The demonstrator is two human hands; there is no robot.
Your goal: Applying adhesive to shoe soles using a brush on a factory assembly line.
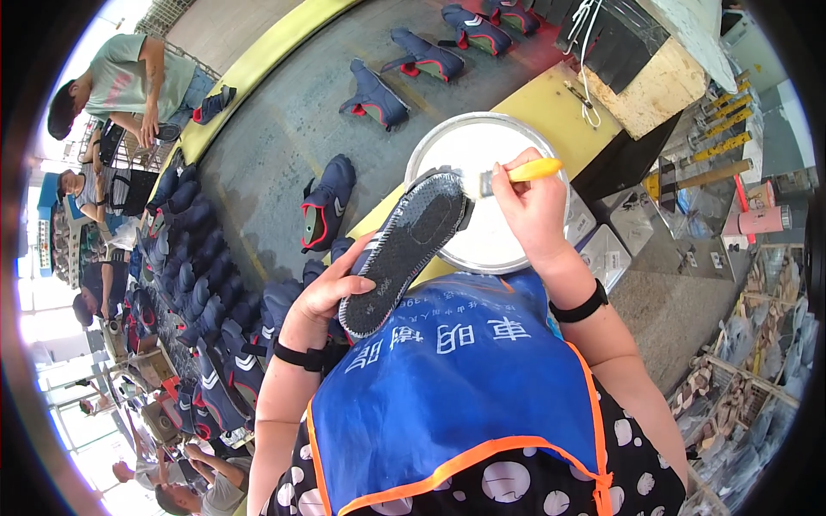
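Note:
My left hand (334,284) is closed around the side of a shoe upper (404,254), turned so that its black, stitched underside faces up. A whitish wet-looking film shows along the toe edge. In my right hand (535,211) I grip a paintbrush by its yellow handle (538,169). The brush's pale bristles touch or nearly touch the toe end of the shoe. Beneath both lies a round tub (488,261) of white liquid, partly hidden by the shoe and my right hand.
Navy shoe uppers with red trim, such as this one (329,202), stand on the grey conveyor belt (284,129) with its yellow edges. Many more are heaped at the left (189,249). A wooden box (650,90) stands far right. Several people work at the left.

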